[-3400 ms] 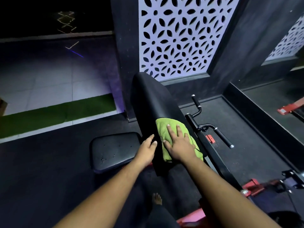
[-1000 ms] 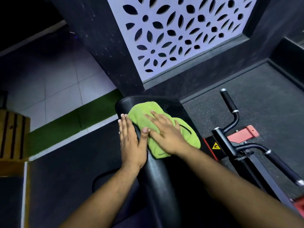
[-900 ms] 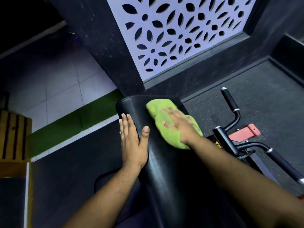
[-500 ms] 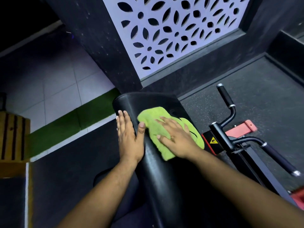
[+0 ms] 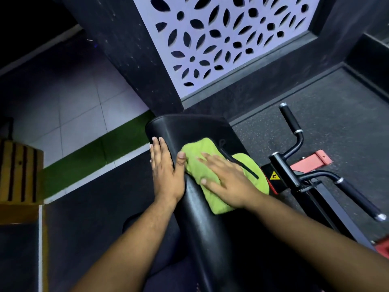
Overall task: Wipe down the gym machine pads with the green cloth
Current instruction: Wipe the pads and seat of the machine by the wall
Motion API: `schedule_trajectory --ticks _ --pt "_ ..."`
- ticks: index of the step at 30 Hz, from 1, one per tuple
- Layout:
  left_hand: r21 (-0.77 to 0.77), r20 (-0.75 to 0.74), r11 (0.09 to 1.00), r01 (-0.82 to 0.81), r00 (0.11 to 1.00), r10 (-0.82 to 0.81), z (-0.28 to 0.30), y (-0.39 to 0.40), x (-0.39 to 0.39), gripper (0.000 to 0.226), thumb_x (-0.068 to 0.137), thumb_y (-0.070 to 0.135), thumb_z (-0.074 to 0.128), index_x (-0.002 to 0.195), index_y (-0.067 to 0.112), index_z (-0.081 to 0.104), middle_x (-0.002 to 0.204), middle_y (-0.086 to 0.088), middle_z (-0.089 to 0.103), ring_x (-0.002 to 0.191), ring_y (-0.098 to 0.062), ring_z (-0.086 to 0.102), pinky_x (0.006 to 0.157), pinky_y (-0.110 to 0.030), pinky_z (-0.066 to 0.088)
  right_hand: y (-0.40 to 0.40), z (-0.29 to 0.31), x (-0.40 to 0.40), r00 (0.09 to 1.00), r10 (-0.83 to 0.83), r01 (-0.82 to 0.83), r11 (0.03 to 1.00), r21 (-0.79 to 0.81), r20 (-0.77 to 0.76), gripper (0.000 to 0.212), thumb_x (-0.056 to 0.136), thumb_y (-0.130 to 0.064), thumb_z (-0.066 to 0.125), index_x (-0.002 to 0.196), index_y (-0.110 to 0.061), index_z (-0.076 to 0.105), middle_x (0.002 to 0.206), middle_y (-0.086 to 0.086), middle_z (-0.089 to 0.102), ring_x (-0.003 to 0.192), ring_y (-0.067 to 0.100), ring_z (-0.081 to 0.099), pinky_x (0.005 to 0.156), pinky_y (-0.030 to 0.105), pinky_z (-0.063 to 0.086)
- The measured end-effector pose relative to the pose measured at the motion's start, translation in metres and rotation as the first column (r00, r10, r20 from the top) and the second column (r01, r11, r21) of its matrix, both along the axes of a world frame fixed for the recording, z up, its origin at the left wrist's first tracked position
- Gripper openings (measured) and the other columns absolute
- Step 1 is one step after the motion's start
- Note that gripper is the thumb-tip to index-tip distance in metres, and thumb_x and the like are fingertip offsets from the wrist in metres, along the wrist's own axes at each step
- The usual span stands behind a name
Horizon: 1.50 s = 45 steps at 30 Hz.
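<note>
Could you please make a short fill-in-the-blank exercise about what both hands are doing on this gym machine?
1. The right hand presses a ____ cloth flat on the back pad.
2. The left hand rests on the pad's ____ edge.
3. The warning sticker on the frame is ____ with a black symbol.

Missing words: green; left; yellow

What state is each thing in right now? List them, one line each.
Green cloth: crumpled, spread on the back pad, pressed under the right hand.
Back pad: black, tilted, partly covered by the cloth.
Right hand: flat, fingers straight on the cloth.
Left hand: flat against the pad's left edge, holding nothing.
Machine handles: untouched.
</note>
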<state>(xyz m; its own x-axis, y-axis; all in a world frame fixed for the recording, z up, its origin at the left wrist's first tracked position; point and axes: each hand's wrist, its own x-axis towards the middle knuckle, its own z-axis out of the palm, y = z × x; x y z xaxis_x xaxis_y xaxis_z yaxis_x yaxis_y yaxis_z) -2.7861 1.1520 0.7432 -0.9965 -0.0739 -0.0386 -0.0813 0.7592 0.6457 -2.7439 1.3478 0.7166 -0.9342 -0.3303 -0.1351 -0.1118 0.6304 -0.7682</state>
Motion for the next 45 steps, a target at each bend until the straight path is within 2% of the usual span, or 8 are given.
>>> schedule_trajectory --ticks 6,10,15,21,31,35,38,45 --pt "0.010 -0.006 1.000 -0.018 1.000 0.018 0.001 0.002 -0.001 0.112 0.078 0.095 0.007 0.163 0.022 0.004 0.171 0.007 -0.009 0.156 -0.007 -0.012 0.129 -0.044 0.000 0.011 -0.030 -0.056 0.973 -0.204 0.181 0.965 0.190 0.107 0.070 0.094 -0.076 0.034 0.157 -0.049 0.022 0.168 -0.013 0.022 0.155 0.013 0.021 0.123 0.061 0.007" --pt "0.021 -0.017 0.999 -0.027 0.999 0.027 0.006 0.003 0.004 0.115 0.075 0.097 0.003 0.163 0.023 0.001 0.171 0.006 -0.009 0.156 -0.009 -0.010 0.128 -0.043 -0.003 -0.029 0.003 -0.041 0.965 -0.262 0.257 0.959 0.123 0.020 0.068 0.094 -0.067 0.034 0.157 -0.041 0.031 0.165 -0.011 0.033 0.151 0.015 0.031 0.120 0.047 0.027" --pt "0.020 -0.079 0.997 0.071 0.994 -0.069 0.011 0.013 0.046 0.110 0.080 0.092 0.002 0.163 0.020 0.007 0.171 0.004 -0.006 0.156 -0.008 -0.007 0.127 -0.046 -0.005 0.004 0.020 0.107 1.000 -0.003 0.003 1.000 0.029 -0.011 0.070 0.088 -0.078 0.033 0.153 -0.062 0.014 0.167 -0.027 0.010 0.155 0.001 0.008 0.118 0.034 0.015" --pt "-0.030 -0.133 0.980 0.197 0.971 -0.199 -0.001 0.017 0.105 0.106 0.086 0.087 0.005 0.163 0.014 0.010 0.171 0.002 -0.003 0.157 -0.010 -0.008 0.127 -0.047 -0.006 0.004 0.000 0.069 0.966 -0.241 0.235 0.969 0.071 0.093 0.066 0.097 -0.066 0.048 0.156 -0.051 0.023 0.169 -0.017 0.018 0.155 0.006 0.016 0.122 0.063 0.011" --pt "-0.125 -0.172 0.916 0.382 0.901 -0.399 -0.001 0.016 0.141 0.102 0.089 0.084 0.007 0.163 0.014 0.009 0.172 -0.002 -0.001 0.158 -0.014 -0.008 0.126 -0.052 -0.007 0.017 0.000 0.221 0.980 -0.198 0.199 0.979 0.044 -0.025 0.089 0.086 -0.085 0.036 0.157 -0.030 0.037 0.163 -0.020 0.029 0.150 0.002 0.029 0.120 0.031 0.024" --pt "-0.188 -0.099 0.889 0.419 0.892 -0.441 0.003 0.016 0.142 0.104 0.086 0.087 0.002 0.163 0.017 0.003 0.171 0.001 -0.007 0.157 -0.013 -0.013 0.125 -0.055 -0.009 0.065 -0.048 0.227 0.814 -0.531 0.514 0.847 0.133 0.236 0.099 0.079 -0.094 0.036 0.153 -0.029 0.046 0.158 -0.013 0.041 0.145 0.015 0.043 0.121 0.038 0.031" --pt "-0.278 -0.059 0.849 0.450 0.874 -0.483 0.006 0.018 0.139 0.107 0.084 0.088 -0.003 0.163 0.017 0.001 0.171 0.002 -0.010 0.156 -0.014 -0.015 0.124 -0.057 -0.009 0.039 -0.039 0.172 0.721 -0.638 0.600 0.770 0.218 0.270 0.069 0.098 -0.067 0.047 0.156 -0.032 0.038 0.160 0.000 0.043 0.143 0.027 0.045 0.116 0.037 0.034" --pt "-0.321 -0.115 0.818 0.477 0.838 -0.534 0.016 0.013 0.113 0.106 0.086 0.087 0.006 0.163 0.014 0.010 0.171 0.000 -0.003 0.157 -0.014 -0.009 0.123 -0.054 -0.013 0.000 -0.010 0.148 0.938 -0.345 0.346 0.937 -0.040 0.018 0.066 0.095 -0.059 0.049 0.153 -0.027 0.046 0.158 -0.005 0.046 0.145 0.013 0.042 0.119 0.035 0.031"
